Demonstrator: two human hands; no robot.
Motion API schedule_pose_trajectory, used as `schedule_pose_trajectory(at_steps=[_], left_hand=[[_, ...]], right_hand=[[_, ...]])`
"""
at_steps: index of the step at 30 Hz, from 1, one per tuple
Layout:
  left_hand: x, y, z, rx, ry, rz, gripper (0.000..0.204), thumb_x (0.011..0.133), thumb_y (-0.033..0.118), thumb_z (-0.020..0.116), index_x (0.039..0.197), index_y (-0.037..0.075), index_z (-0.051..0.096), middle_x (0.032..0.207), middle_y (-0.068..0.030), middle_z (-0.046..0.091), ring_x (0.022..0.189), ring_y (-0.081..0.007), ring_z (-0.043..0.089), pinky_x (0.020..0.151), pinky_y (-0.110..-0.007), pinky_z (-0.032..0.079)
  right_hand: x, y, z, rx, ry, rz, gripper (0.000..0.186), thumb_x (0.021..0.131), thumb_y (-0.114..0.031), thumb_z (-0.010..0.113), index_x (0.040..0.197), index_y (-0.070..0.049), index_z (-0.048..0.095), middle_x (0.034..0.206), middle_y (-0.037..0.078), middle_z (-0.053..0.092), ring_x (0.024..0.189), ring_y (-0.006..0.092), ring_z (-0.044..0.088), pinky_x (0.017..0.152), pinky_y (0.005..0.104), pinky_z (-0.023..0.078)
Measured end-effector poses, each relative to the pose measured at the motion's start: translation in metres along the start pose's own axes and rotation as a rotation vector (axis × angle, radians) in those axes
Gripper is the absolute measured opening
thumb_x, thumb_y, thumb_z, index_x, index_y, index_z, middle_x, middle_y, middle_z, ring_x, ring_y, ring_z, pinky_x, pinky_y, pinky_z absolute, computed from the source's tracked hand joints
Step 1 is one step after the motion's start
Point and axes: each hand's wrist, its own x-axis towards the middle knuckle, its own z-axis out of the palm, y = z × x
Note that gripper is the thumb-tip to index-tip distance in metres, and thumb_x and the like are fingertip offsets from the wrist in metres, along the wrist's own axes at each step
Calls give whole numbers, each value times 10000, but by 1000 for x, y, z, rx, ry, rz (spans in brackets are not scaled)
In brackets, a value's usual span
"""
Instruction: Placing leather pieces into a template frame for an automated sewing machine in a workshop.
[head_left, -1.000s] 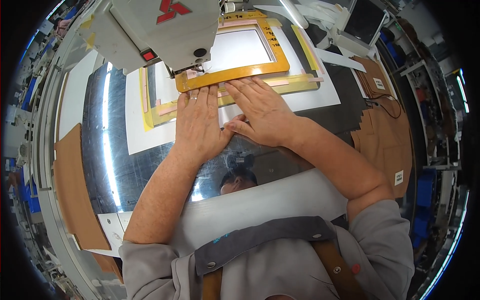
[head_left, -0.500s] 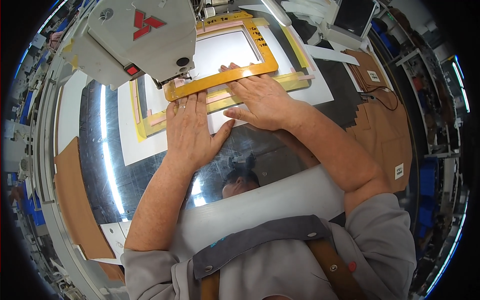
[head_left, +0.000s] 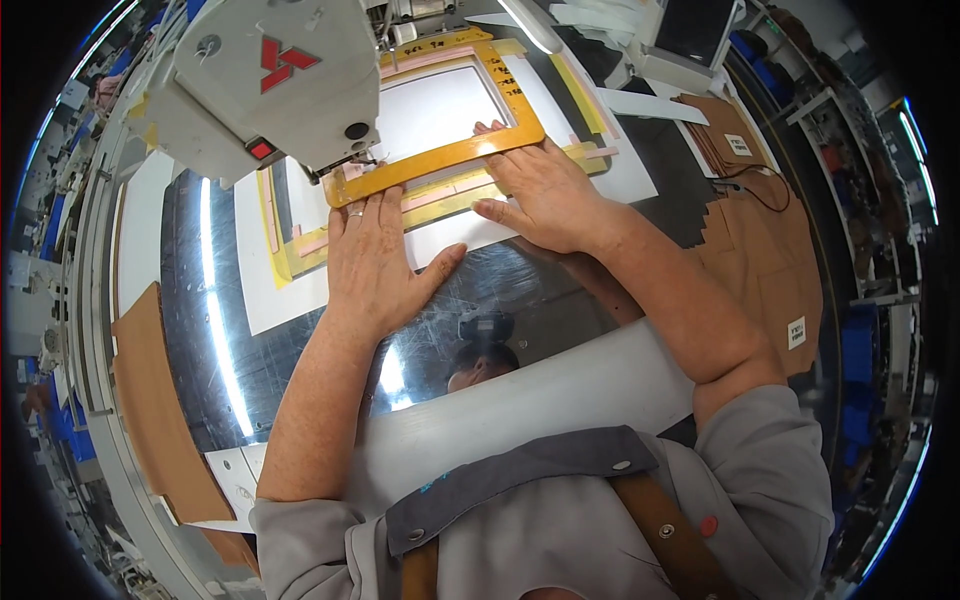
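Observation:
My left hand (head_left: 368,268) lies flat, fingers stretched forward and thumb spread. Its fingertips meet the near edge of an amber clamp frame (head_left: 432,172), close to the frame's left corner. Farther right, my right hand (head_left: 550,200) is also spread flat. Some of its fingers pass under the frame's near bar, and their tips show inside the opening. Beneath both hands is a white sheet (head_left: 262,308) with a template edged in yellow and pink tape (head_left: 440,206). Neither hand grips anything.
A white sewing machine head (head_left: 250,100) overhangs the frame's left corner. Polished metal plate (head_left: 460,300) covers the near table. Brown fabric pieces (head_left: 755,260) are piled at right, with another brown piece (head_left: 165,400) at left. A screen unit (head_left: 690,40) stands at the back right.
My right hand has slid right along the frame's near bar, widening the gap between my hands. My left hand stays nearly in place. The view has shifted slightly.

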Motion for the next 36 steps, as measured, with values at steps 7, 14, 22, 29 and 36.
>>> schedule_pose_trajectory(at_steps=[7, 14, 22, 29, 36], left_hand=[[-6, -3, -5, 76, 23, -10, 1046, 881, 801, 452, 1457, -72, 449, 1401, -299, 539, 1367, -396, 488, 1208, -578, 175], [-1, 0, 0, 46, 79, -1, 1019, 888, 782, 462, 1436, -77, 470, 1298, -299, 614, 1313, -389, 544, 1202, -578, 169], [-10, -17, -3, 16, 239, 7, 940, 891, 740, 513, 1415, -40, 502, 1370, -255, 578, 1306, -386, 544, 1184, -595, 199], [-10, -9, 0, -16, 134, -78, 1023, 874, 805, 444, 1419, -59, 503, 1402, -232, 569, 1360, -344, 509, 1216, -614, 151], [-80, -73, -51, 48, 121, -331, 810, 918, 716, 490, 1282, 13, 660, 1276, -165, 658, 1269, -311, 583, 1188, -567, 243]], right_hand=[[2, -10, -7, 230, -11, 1, 734, 1064, -585, 295, 1467, -4, 490, 1500, 195, 491, 1465, 314, 357, 1226, 474, 207], [-17, -10, -13, 122, -29, 128, 714, 1059, -577, 334, 1468, -11, 482, 1436, 206, 549, 1402, 326, 452, 1222, 529, 208], [-13, -13, -8, 10, 122, 230, 668, 983, -532, 553, 1377, 7, 534, 1424, 234, 545, 1454, 359, 394, 1196, 639, 187], [-27, 25, 21, -63, 75, 426, 870, 1022, -616, 417, 1530, 86, 334, 1636, 274, 257, 1553, 372, 185, 1248, 549, 112], [-12, 31, 30, -46, 44, 392, 909, 1031, -642, 367, 1534, 112, 305, 1637, 278, 252, 1545, 382, 203, 1253, 490, 143]])
